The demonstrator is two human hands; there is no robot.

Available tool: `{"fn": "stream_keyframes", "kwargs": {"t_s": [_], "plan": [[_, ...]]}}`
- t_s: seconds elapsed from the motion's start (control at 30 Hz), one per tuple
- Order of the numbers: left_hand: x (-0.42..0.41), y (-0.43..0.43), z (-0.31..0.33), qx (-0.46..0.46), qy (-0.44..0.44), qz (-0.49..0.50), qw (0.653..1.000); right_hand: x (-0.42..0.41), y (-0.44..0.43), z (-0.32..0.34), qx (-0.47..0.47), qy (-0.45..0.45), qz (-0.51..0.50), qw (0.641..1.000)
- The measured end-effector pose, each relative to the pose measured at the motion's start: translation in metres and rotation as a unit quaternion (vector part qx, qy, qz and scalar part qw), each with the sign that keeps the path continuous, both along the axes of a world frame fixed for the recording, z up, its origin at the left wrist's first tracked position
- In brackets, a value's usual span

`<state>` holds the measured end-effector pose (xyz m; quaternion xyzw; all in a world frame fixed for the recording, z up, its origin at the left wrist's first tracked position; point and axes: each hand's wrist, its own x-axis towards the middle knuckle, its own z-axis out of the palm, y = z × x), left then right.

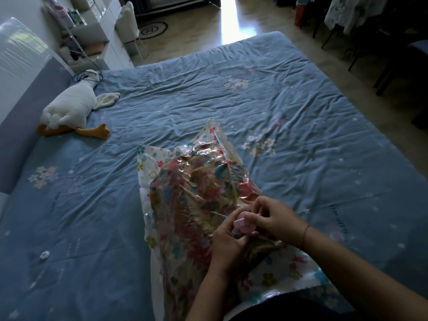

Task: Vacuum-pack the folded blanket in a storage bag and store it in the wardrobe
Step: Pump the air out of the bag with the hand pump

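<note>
A clear storage bag (152,172) printed with coloured flowers lies on the blue bed sheet (231,93), with the folded brownish blanket (194,200) inside it. A pink valve piece (243,224) sits on the bag's top near its right side. My left hand (228,244) grips the valve from below and the left. My right hand (275,218) pinches it from above and the right. Both hands' fingers hide most of the valve.
A small white round cap (44,255) lies loose on the sheet at lower left. A white plush goose (69,100) rests by the grey headboard (20,117). Beyond the bed are wood floor, white shelves (97,31) and dark chairs (370,49).
</note>
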<state>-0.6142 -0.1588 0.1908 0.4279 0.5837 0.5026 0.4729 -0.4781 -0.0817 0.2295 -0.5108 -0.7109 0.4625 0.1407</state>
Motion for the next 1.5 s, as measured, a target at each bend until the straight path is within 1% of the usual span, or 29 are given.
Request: {"fn": "stream_keyframes", "kwargs": {"t_s": [0.07,0.1,0.13,0.17,0.2,0.23,0.27,0.3,0.33,0.37,0.43,0.5,0.57,0.6,0.63,0.67,0.73,0.77,0.8,0.83,0.87,0.9,0.97,1.03,1.17,1.3,1.43,1.47,1.5], "plan": [[-0.008,-0.004,-0.007,-0.01,-0.008,-0.065,0.998,-0.001,-0.002,-0.001,-0.02,-0.019,-0.008,1.0],[-0.011,-0.007,-0.011,-0.034,-0.028,-0.083,0.996,-0.001,-0.004,-0.003,-0.034,-0.027,-0.011,0.999],[-0.014,-0.011,-0.016,-0.075,-0.063,-0.072,0.993,-0.002,-0.007,-0.006,-0.052,-0.027,-0.015,0.998],[-0.017,-0.014,-0.019,-0.122,-0.118,-0.03,0.985,-0.002,-0.011,-0.008,-0.079,-0.016,-0.022,0.997],[-0.02,-0.016,-0.025,-0.176,-0.184,0.026,0.967,-0.004,-0.015,-0.01,-0.117,0.008,-0.035,0.992],[-0.021,-0.018,-0.028,-0.231,-0.255,0.089,0.935,-0.006,-0.018,-0.012,-0.167,0.046,-0.057,0.983],[-0.023,-0.018,-0.032,-0.289,-0.323,0.124,0.892,-0.008,-0.021,-0.013,-0.221,0.089,-0.085,0.968],[-0.022,-0.017,-0.033,-0.338,-0.385,0.134,0.848,-0.01,-0.024,-0.014,-0.274,0.128,-0.114,0.946],[-0.022,-0.013,-0.033,-0.379,-0.425,0.129,0.812,-0.01,-0.027,-0.013,-0.319,0.16,-0.141,0.923],[-0.02,-0.009,-0.034,-0.407,-0.455,0.117,0.783,-0.01,-0.03,-0.014,-0.356,0.185,-0.163,0.901],[-0.018,0.002,-0.037,-0.416,-0.505,0.099,0.75,-0.006,-0.035,-0.018,-0.405,0.222,-0.195,0.865],[-0.015,0.013,-0.04,-0.434,-0.496,0.079,0.748,-0.001,-0.04,-0.02,-0.434,0.248,-0.206,0.841],[-0.008,0.02,-0.041,-0.449,-0.467,0.056,0.76,0.003,-0.043,-0.018,-0.454,0.266,-0.202,0.826],[-0.005,0.023,-0.04,-0.455,-0.449,0.047,0.767,0.004,-0.043,-0.016,-0.468,0.279,-0.21,0.812],[-0.002,0.025,-0.038,-0.461,-0.435,0.043,0.772,0.005,-0.042,-0.017,-0.49,0.294,-0.232,0.787],[0.0,0.026,-0.039,-0.468,-0.425,0.04,0.774,0.005,-0.04,-0.017,-0.52,0.312,-0.261,0.751],[0.004,0.028,-0.049,-0.483,-0.421,0.032,0.767,0.006,-0.037,-0.02,-0.587,0.346,-0.303,0.667],[0.006,0.026,-0.052,-0.489,-0.413,0.026,0.768,0.007,-0.036,-0.024,-0.61,0.354,-0.309,0.638],[0.007,0.024,-0.059,-0.493,-0.402,0.024,0.771,0.008,-0.036,-0.025,-0.623,0.351,-0.312,0.626],[0.009,0.022,-0.061,-0.493,-0.398,0.032,0.773,0.009,-0.037,-0.028,-0.629,0.342,-0.314,0.624],[0.011,0.02,-0.061,-0.492,-0.394,0.043,0.775,0.01,-0.038,-0.03,-0.628,0.328,-0.31,0.633],[0.012,0.018,-0.06,-0.488,-0.4,0.059,0.774,0.011,-0.04,-0.032,-0.621,0.31,-0.302,0.654],[0.013,0.015,-0.054,-0.483,-0.411,0.078,0.77,0.014,-0.044,-0.033,-0.59,0.268,-0.28,0.709],[0.014,0.016,-0.051,-0.486,-0.412,0.08,0.766,0.017,-0.047,-0.037,-0.552,0.22,-0.276,0.755],[0.018,0.017,-0.045,-0.506,-0.388,0.082,0.766,0.02,-0.05,-0.04,-0.497,0.145,-0.258,0.816],[0.019,0.013,-0.054,-0.491,-0.437,0.105,0.746,0.025,-0.052,-0.04,-0.39,0.029,-0.203,0.898],[0.027,0.013,-0.054,-0.477,-0.475,0.12,0.73,0.033,-0.054,-0.042,-0.232,-0.048,-0.175,0.956],[0.03,0.015,-0.051,-0.48,-0.471,0.128,0.729,0.034,-0.055,-0.042,-0.203,-0.067,-0.161,0.964],[0.032,0.017,-0.049,-0.479,-0.472,0.135,0.728,0.034,-0.055,-0.042,-0.192,-0.064,-0.156,0.967]]}}
